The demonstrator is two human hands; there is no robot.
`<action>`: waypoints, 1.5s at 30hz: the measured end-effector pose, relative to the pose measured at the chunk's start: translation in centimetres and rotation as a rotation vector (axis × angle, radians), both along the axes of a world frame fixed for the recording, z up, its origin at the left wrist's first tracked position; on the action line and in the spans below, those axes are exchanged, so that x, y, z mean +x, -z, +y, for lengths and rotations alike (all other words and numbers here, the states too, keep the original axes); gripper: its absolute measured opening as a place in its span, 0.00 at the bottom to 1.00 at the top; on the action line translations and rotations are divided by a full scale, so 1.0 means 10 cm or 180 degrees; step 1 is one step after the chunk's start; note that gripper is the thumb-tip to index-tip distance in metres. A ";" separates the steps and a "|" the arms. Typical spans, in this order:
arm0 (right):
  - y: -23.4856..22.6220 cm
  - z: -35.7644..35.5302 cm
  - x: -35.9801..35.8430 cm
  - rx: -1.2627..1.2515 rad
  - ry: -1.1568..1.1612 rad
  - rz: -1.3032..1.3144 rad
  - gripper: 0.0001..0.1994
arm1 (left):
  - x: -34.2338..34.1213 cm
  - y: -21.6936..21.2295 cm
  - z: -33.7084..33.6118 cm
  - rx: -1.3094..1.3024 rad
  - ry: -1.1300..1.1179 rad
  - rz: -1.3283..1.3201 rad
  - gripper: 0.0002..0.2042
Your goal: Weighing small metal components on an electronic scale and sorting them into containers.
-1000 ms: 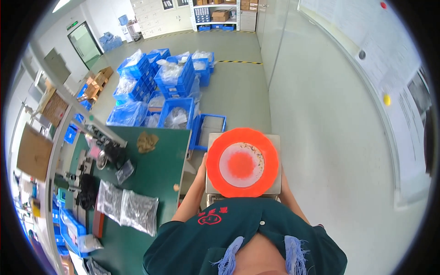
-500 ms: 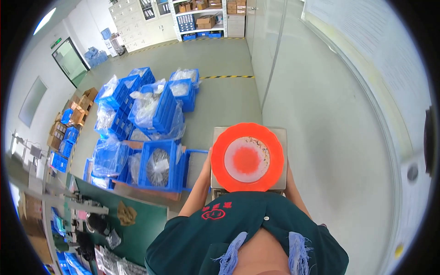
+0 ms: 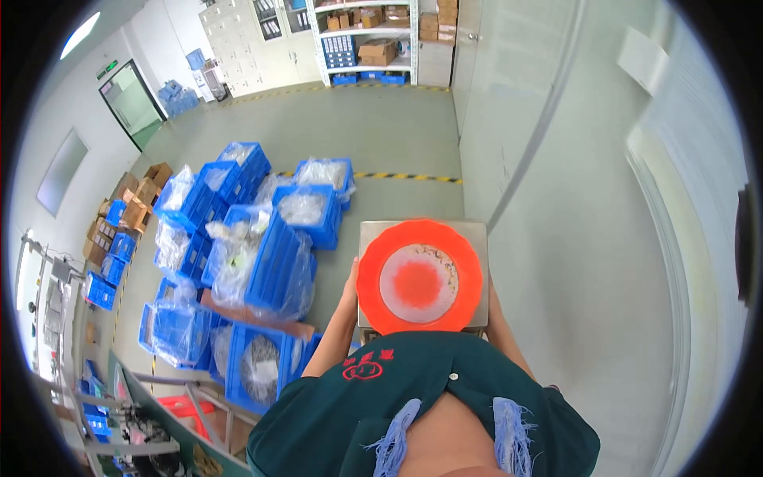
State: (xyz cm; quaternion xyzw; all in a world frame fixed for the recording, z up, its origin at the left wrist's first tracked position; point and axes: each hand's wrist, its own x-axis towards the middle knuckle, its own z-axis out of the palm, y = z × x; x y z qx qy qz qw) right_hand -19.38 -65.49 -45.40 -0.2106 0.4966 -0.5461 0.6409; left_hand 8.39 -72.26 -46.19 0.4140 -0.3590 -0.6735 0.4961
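In front of my chest is a square, steel-topped weighing scale (image 3: 469,232), carried level between my two hands. My left hand (image 3: 353,280) grips its left side, with the fingers mostly hidden beneath and behind the edge. Along the opposite side my right hand (image 3: 491,292) holds it, largely covered by the scale and the plate. On the steel top rests a round orange-red plate (image 3: 380,248) with a wavy rim and a pale patterned middle. Nothing lies in the plate that I can make out.
Blue crates (image 3: 274,266) with plastic-bagged parts stand stacked on the left, close to my left arm. A grey-white partition (image 3: 548,262) runs along my right. Shelves (image 3: 367,48) with boxes are at the far wall. A green-topped bench (image 3: 171,425) is at lower left.
I have moved forward along the partition, so the crates and the bench shift back and down in view. The scale and plate stay between my hands.
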 end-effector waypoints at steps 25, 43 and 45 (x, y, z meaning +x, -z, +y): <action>-0.42 -6.24 -0.61 0.0160 -0.0541 0.0126 0.30 | -0.58 -0.24 -5.69 -0.0463 -0.0193 -0.0082 0.28; -0.28 -10.76 0.63 -0.0312 -0.1226 0.0010 0.31 | 0.66 -0.27 -9.59 0.0006 -0.1203 0.0368 0.27; -0.24 -11.31 0.82 -0.0344 -0.1356 -0.0045 0.31 | 0.81 -0.23 -10.00 -0.0073 -0.1375 0.0474 0.26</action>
